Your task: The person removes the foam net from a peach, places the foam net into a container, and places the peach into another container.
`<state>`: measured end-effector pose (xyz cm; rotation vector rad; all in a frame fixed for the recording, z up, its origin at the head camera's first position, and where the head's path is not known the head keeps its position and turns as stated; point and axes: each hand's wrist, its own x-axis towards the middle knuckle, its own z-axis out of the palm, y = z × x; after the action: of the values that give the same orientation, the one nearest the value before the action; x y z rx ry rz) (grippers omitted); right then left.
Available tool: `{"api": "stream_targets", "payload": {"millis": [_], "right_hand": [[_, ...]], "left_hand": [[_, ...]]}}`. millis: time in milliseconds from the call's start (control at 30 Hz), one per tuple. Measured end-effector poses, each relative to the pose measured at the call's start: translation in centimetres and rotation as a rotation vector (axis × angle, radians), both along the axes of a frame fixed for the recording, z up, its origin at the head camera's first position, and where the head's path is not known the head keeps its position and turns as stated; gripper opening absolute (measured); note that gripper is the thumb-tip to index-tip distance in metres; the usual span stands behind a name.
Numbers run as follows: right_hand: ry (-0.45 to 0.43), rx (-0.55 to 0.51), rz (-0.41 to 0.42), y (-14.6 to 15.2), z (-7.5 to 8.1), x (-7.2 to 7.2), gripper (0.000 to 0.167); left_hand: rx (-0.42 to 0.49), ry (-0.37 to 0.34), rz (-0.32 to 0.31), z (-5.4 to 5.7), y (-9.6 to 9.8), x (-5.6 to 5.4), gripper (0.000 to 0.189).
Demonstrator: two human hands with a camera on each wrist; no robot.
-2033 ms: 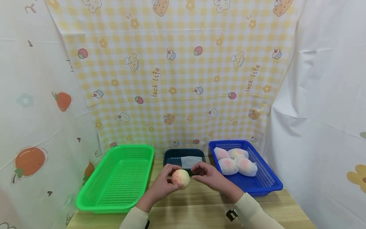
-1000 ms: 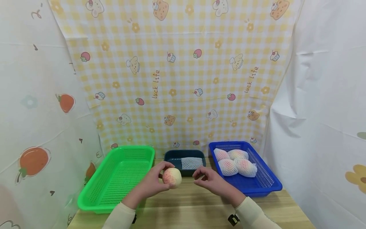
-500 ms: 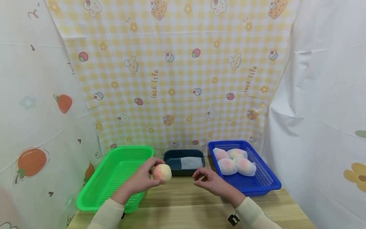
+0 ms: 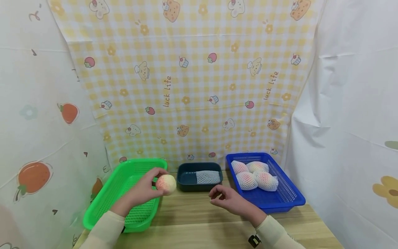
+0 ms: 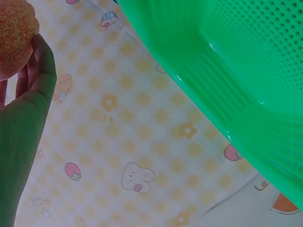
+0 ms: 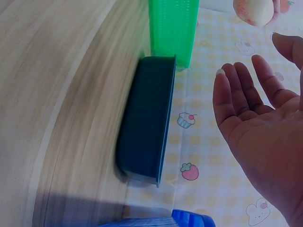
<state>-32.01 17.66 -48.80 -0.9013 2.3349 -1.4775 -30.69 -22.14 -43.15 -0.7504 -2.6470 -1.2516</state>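
A pale peach (image 4: 167, 184) with a red blush is gripped between the thumb and fingers of my left hand (image 4: 143, 189), over the right side of the green basket (image 4: 124, 221). In the left wrist view the peach (image 5: 16, 38) shows at the upper left corner, fingers wrapped on its side. My right hand (image 4: 228, 199) hovers above the table with loosely bent fingers and holds nothing. In the right wrist view that right hand (image 6: 265, 113) has its palm and relaxed fingers showing, apart from the peach (image 6: 254, 10).
A dark teal box (image 4: 186, 186) at the back middle holds white foam net sleeves (image 4: 208, 177). On the right, a blue basket (image 4: 280, 207) contains several peaches in foam nets (image 4: 247, 181). Behind the wooden table (image 4: 186, 224) hangs a checked cloth (image 4: 199, 86).
My left hand has carried the peach leftward, from in front of the teal box to over the green basket's right side. The right hand has drawn away from the peach and stays near its place.
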Motion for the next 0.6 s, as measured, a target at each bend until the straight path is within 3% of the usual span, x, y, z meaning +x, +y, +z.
{"api": "stream_targets", "payload": {"millis": [200,600], "right_hand": [[-0.004,0.009,0.006,0.2,-0.2,-0.2,0.016],[-0.028,0.022,0.005,0.3,-0.2,0.1,0.018]], "left_hand": [[0.03,-0.012,0.001,0.2,-1.6,-1.0,0.053],[0.081,-0.042,0.097,-1.1,-6.3,-3.2,0.056]]}}
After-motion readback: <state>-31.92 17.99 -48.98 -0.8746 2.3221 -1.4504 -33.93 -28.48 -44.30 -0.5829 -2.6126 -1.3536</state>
